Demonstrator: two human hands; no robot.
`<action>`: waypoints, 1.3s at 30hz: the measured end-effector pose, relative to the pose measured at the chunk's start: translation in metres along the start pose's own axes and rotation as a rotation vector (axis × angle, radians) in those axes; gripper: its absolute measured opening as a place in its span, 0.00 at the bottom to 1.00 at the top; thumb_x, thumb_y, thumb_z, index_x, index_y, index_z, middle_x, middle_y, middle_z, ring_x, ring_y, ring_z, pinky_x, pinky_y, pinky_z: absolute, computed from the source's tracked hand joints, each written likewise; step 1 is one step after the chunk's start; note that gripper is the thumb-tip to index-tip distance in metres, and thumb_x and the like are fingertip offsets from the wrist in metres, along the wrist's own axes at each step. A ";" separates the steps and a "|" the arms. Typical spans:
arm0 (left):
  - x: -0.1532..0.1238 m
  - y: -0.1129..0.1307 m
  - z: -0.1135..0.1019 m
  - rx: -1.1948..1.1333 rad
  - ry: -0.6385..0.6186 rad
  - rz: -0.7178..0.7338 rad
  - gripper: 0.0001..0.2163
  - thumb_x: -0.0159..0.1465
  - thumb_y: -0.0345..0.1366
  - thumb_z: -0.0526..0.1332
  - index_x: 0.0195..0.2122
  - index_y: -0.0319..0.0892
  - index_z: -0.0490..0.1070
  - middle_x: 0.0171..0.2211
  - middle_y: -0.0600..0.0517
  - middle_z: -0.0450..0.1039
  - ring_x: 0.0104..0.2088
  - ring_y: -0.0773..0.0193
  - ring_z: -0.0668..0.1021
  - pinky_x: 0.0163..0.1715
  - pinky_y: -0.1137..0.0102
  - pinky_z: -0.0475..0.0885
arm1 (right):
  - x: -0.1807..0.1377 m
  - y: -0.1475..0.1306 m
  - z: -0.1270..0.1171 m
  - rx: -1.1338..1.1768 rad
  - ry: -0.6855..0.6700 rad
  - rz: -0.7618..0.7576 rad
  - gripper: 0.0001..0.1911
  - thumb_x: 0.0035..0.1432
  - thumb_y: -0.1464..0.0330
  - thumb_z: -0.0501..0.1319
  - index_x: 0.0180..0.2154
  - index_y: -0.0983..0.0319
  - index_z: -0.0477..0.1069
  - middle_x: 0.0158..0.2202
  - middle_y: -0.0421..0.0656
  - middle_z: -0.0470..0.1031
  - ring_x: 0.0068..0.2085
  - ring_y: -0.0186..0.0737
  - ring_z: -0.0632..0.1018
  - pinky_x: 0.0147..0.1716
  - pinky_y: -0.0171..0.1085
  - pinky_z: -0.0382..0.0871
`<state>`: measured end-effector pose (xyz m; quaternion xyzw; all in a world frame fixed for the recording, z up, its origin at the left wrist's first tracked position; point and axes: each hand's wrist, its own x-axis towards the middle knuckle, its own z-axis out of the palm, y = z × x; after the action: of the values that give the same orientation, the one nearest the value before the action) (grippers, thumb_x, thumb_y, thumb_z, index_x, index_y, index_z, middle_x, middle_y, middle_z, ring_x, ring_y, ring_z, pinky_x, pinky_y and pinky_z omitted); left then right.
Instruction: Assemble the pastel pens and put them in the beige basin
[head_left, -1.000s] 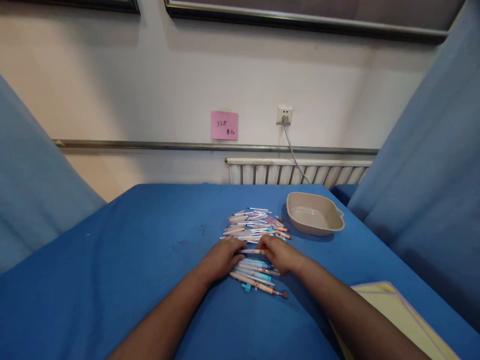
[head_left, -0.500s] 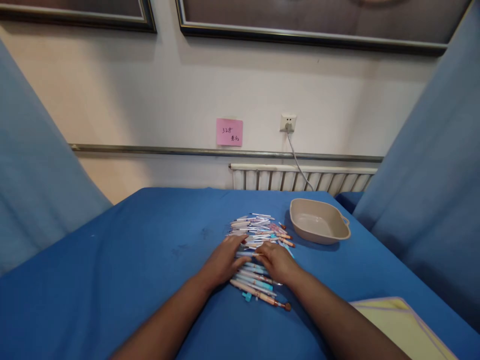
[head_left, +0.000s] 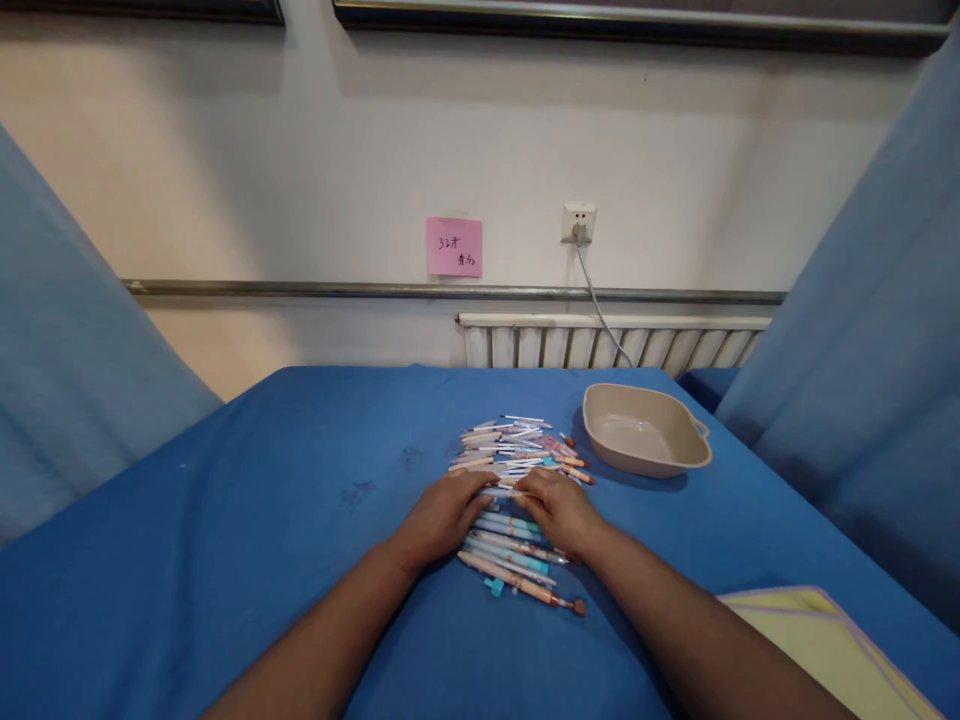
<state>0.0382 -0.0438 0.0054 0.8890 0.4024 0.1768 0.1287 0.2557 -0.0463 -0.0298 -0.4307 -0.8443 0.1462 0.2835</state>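
A pile of pens and thin white pen refills (head_left: pixel 517 436) lies across the middle of the blue-covered table. My left hand (head_left: pixel 448 508) is at the pile's left side, thumb and fingers closed on the left end of a pale pen (head_left: pixel 501 492). From the other side, my right hand (head_left: pixel 559 508) pinches the right end of that pen. Closer to me, several light blue and white pens (head_left: pixel 510 545) lie roughly parallel. The nearest is a peach-coloured pen (head_left: pixel 517 577) with a brown end, beside a small turquoise piece (head_left: pixel 493 587).
To the right of the pile stands a beige plastic basin (head_left: pixel 645 430). A folded yellow cloth (head_left: pixel 817 640) lies at the front right of the blue cover (head_left: pixel 285 480). Behind the table are a radiator (head_left: pixel 622 340) and a plugged-in socket (head_left: pixel 578 222); blue curtains hang on both sides.
Both hands have moved slightly away from me over the pile, and their fingers now close on the pale pen. The camera view has tilted down a little.
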 end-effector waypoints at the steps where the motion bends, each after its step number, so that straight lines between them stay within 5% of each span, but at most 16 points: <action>1: 0.000 0.001 0.000 0.019 -0.033 -0.001 0.13 0.67 0.37 0.49 0.49 0.43 0.67 0.46 0.47 0.73 0.45 0.58 0.73 0.46 0.65 0.66 | 0.000 0.001 0.000 -0.006 -0.005 -0.008 0.09 0.63 0.66 0.54 0.40 0.60 0.71 0.37 0.43 0.74 0.42 0.38 0.73 0.41 0.35 0.63; 8: 0.001 -0.006 -0.012 0.096 -0.098 -0.082 0.17 0.69 0.40 0.44 0.32 0.41 0.70 0.30 0.50 0.72 0.32 0.61 0.73 0.36 0.70 0.66 | -0.001 0.005 -0.009 -0.044 0.013 -0.019 0.09 0.63 0.67 0.53 0.40 0.60 0.71 0.38 0.44 0.74 0.41 0.39 0.73 0.41 0.36 0.63; 18: -0.006 -0.025 -0.015 0.069 -0.016 -0.150 0.08 0.63 0.37 0.53 0.39 0.42 0.69 0.36 0.49 0.72 0.36 0.59 0.73 0.37 0.69 0.65 | -0.008 0.022 -0.020 -0.081 -0.092 0.062 0.07 0.60 0.68 0.56 0.40 0.60 0.71 0.40 0.45 0.73 0.43 0.39 0.72 0.43 0.35 0.62; 28: 0.000 0.001 -0.005 0.036 -0.027 -0.077 0.08 0.64 0.37 0.54 0.40 0.42 0.70 0.38 0.48 0.73 0.40 0.58 0.73 0.40 0.67 0.66 | -0.004 0.004 -0.012 -0.026 -0.073 0.042 0.07 0.62 0.68 0.55 0.40 0.61 0.69 0.39 0.44 0.74 0.42 0.38 0.73 0.41 0.34 0.62; 33: -0.001 -0.007 -0.010 0.022 -0.010 -0.061 0.08 0.64 0.36 0.54 0.40 0.42 0.70 0.39 0.48 0.73 0.41 0.58 0.72 0.43 0.66 0.65 | -0.004 -0.001 -0.010 -0.113 -0.167 0.056 0.08 0.62 0.66 0.54 0.38 0.61 0.70 0.38 0.45 0.75 0.41 0.39 0.74 0.39 0.35 0.62; 39: 0.001 -0.004 -0.011 0.009 0.003 -0.062 0.08 0.63 0.37 0.55 0.38 0.41 0.71 0.37 0.48 0.73 0.40 0.58 0.72 0.42 0.66 0.65 | -0.003 -0.001 -0.003 -0.033 -0.102 0.110 0.05 0.60 0.67 0.56 0.38 0.61 0.67 0.37 0.43 0.74 0.39 0.38 0.73 0.36 0.34 0.61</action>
<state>0.0316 -0.0398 0.0141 0.8764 0.4305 0.1724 0.1294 0.2588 -0.0493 -0.0281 -0.4731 -0.8350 0.1692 0.2245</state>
